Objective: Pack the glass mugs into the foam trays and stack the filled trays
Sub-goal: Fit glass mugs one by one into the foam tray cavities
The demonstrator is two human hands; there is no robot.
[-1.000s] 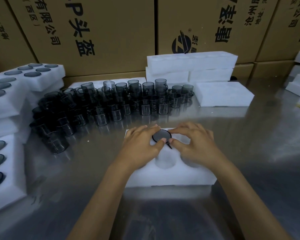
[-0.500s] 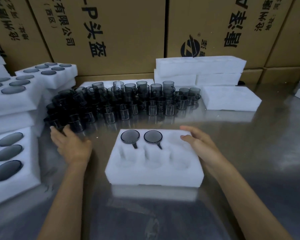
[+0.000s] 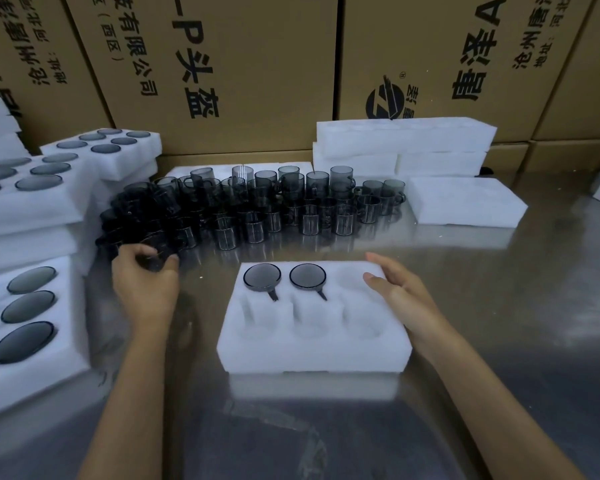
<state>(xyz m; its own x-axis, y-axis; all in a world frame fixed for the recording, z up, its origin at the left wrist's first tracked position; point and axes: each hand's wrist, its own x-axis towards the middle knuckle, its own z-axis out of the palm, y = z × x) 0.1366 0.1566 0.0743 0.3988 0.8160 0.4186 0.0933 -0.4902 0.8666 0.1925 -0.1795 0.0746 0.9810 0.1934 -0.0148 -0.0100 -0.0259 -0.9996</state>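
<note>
Here the foam tray [image 3: 314,344] sits on the shiny metal table [image 3: 499,306], straight in front of the person. It has six round pockets in two rows. Two smoky glass mugs — the left mug [image 3: 262,277] and the middle mug [image 3: 307,276] — fill the far row's left and middle pockets, their handles slotted toward the near side. The far right pocket and the three near pockets hold nothing.

The right hand [image 3: 400,294] rests on the tray's far right corner, its fingers straight and relaxed, holding nothing, the thumb lying at the edge of the bare far pocket. The left hand [image 3: 144,282] is off to the left of the tray, at the near edge of the loose mugs [image 3: 257,206], with its fingers and thumb curled round one dark mug [image 3: 155,259] there; that mug is blurred, so whether it is lifted off the table cannot be told.

The loose mugs crowd the table beyond the tray, some stacked on others. Filled trays [image 3: 32,306] sit in piles at the left, with more of them [image 3: 111,150] farther back. Bare foam blocks [image 3: 402,147] are stacked at the back right, and a single one [image 3: 465,202] lies just beside the mugs. Cardboard boxes [image 3: 239,64] printed with black lettering stand behind everything.
</note>
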